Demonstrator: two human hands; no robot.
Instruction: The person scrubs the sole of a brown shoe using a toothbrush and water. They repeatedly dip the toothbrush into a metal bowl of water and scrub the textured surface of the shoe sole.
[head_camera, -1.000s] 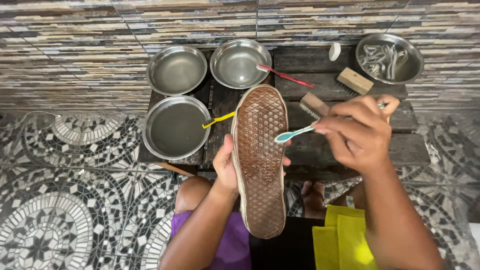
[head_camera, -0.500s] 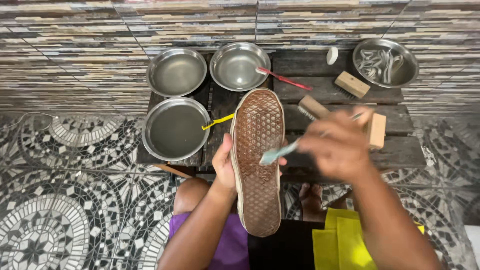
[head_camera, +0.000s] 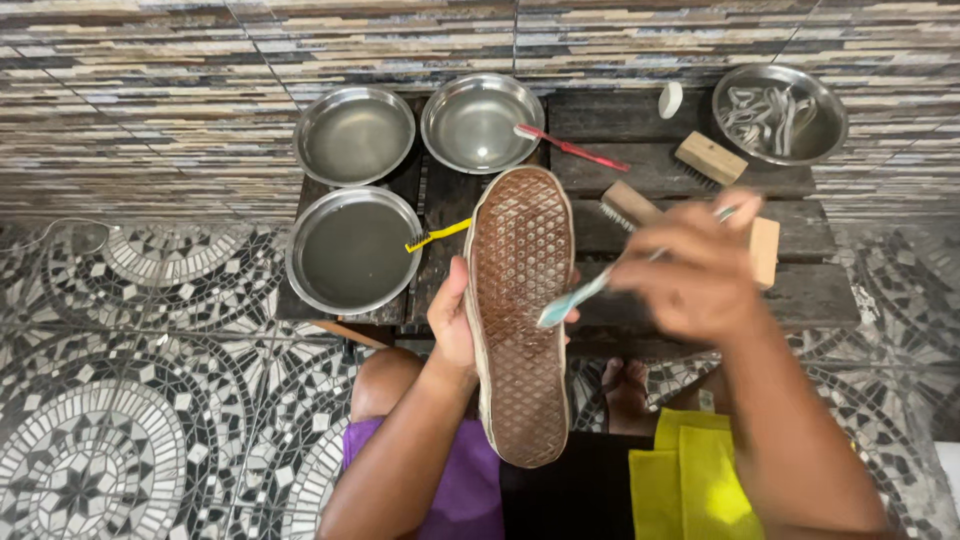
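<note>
Left hand (head_camera: 452, 325) grips a sole-up shoe (head_camera: 520, 310); right hand (head_camera: 690, 270), at 3 o'clock, clamps a toothbrush (head_camera: 572, 298) touching its sole.

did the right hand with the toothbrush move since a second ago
Yes. The right hand has dropped lower and nearer the shoe, judged against the wooden brush; toothbrush head now over the sole.

Right hand (head_camera: 695, 270): motion-blurred, fingers indistinct; its grip on the toothbrush (head_camera: 585, 295) hides the handle's middle, and the bristle end is too smeared to make out. Left hand (head_camera: 452, 325): fingers hidden behind the shoe (head_camera: 520, 310), only thumb and palm edge showing. Shoe: upper out of sight, sole alone visible. Block brush (head_camera: 762, 250): partly covered by the right hand. Yellow cloth (head_camera: 690, 480): cut off by the bottom edge. Far bowl (head_camera: 785, 112): contents too small to identify.
</note>
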